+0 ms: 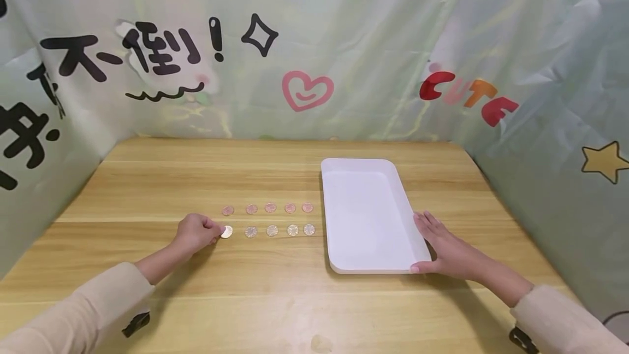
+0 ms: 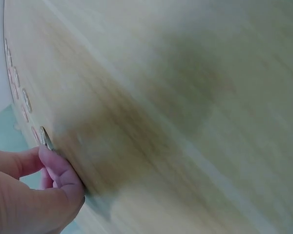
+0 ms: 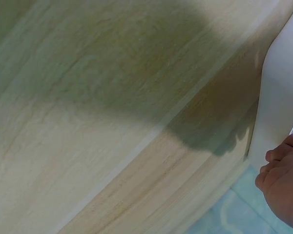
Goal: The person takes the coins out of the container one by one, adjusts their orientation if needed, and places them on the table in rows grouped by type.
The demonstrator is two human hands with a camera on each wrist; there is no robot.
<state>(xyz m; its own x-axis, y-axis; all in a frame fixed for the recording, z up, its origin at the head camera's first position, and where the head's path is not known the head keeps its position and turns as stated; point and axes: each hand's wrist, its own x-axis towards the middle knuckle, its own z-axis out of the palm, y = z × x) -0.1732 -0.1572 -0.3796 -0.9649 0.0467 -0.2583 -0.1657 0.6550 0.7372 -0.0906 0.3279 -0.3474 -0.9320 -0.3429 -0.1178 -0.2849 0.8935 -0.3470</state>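
Observation:
On the table (image 1: 275,310), coins lie in two rows: several copper-coloured ones (image 1: 271,207) behind and several silvery ones (image 1: 272,230) in front. My left hand (image 1: 196,232) is at the left end of the front row, pinching the last silvery coin (image 1: 227,231) between thumb and fingertips. In the left wrist view this coin (image 2: 48,139) stands tilted at the fingertips, partly hidden by them. My right hand (image 1: 454,253) rests on the near right corner of a white tray (image 1: 333,258), thumb at its front rim and extended fingers along its right side. Nothing lies in the tray.
The tray stands just right of both rows. A printed cloth (image 1: 373,70) with writing, a heart and a star hangs behind and along both sides of the table. Beige sleeves (image 1: 105,299) cover the forearms.

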